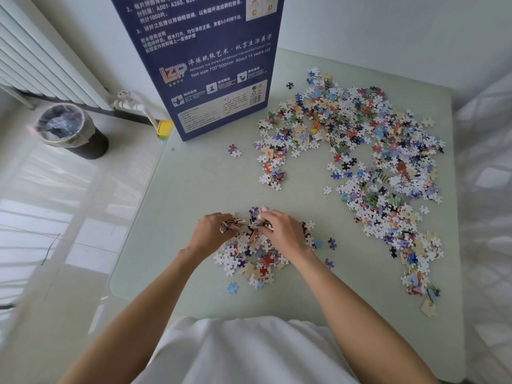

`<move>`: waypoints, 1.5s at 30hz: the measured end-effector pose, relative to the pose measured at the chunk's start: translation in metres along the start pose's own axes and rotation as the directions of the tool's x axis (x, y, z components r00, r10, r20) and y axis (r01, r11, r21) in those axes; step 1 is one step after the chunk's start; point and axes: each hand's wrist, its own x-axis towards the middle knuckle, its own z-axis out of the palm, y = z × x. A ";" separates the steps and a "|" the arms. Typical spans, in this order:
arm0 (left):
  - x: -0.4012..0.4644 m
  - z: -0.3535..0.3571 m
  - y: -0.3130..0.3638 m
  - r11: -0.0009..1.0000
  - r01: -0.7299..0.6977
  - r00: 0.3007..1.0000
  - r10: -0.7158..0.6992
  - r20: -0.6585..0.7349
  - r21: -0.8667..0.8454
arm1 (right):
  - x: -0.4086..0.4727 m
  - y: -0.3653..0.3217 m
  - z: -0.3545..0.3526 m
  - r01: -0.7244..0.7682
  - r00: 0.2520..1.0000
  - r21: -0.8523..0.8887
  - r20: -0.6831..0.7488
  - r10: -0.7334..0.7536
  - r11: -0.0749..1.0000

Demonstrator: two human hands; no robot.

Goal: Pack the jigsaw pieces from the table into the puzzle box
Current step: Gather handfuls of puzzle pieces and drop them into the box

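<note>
A tall dark blue puzzle box (pixel 210 67) stands upright at the far left of the pale green table (pixel 182 195). A wide spread of jigsaw pieces (pixel 368 151) covers the table's right half. A smaller heap of pieces (pixel 250 259) lies near the front, between my arms. My left hand (pixel 212 231) and my right hand (pixel 282 231) are cupped together on the far side of that heap, fingers curled around a clump of pieces (pixel 248 225) pressed between them. Two stray pieces (pixel 234 151) lie near the box.
A bin with a plastic liner (pixel 70 130) stands on the floor at left, below a white radiator (pixel 41 56). A small yellow-lidded container (pixel 164 130) sits by the box's left corner. Single pieces (pixel 232 288) lie near the table's front edge.
</note>
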 end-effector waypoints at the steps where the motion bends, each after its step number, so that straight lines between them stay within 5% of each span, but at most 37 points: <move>1: 0.000 -0.001 0.000 1.000 0.012 1.000 -0.012 -0.005 -0.005 | 0.000 0.001 -0.001 -0.034 0.999 0.047 -0.029 0.035 0.998; 11: 0.012 -0.040 0.026 0.992 -0.116 0.977 0.105 -0.185 -0.048 | 0.003 0.013 -0.055 -0.137 0.987 0.322 -0.032 0.156 0.937; 16: 0.033 -0.103 0.067 0.957 -0.287 0.908 0.254 -0.334 -0.051 | 0.028 -0.004 -0.123 -0.008 0.997 0.369 -0.071 0.036 0.930; 22: 0.060 -0.209 0.127 0.885 -0.456 0.742 0.438 -0.508 0.096 | 0.074 -0.061 -0.232 0.218 0.970 0.453 -0.200 -0.139 0.865; 27: 0.087 -0.297 0.177 0.869 -0.461 0.535 0.434 -0.725 0.180 | 0.137 -0.100 -0.296 0.280 0.943 0.498 -0.305 -0.136 0.821; 31: 0.118 -0.339 0.188 0.888 -0.382 0.461 0.422 -0.781 0.254 | 0.176 -0.128 -0.328 0.317 0.921 0.516 -0.368 -0.129 0.796; 34: 0.136 -0.347 0.182 0.901 -0.312 0.504 0.426 -0.752 0.301 | 0.197 -0.146 -0.347 0.388 0.876 0.448 -0.450 -0.172 0.806; 39: 0.151 -0.341 0.162 0.937 -0.083 0.688 0.300 -0.660 0.339 | 0.226 -0.172 -0.367 0.497 0.757 0.188 -0.571 -0.318 0.847; 45: 0.146 -0.349 0.161 0.949 -0.041 0.753 0.235 -0.615 0.313 | 0.254 -0.191 -0.370 0.515 0.714 -0.301 -0.367 -0.596 0.803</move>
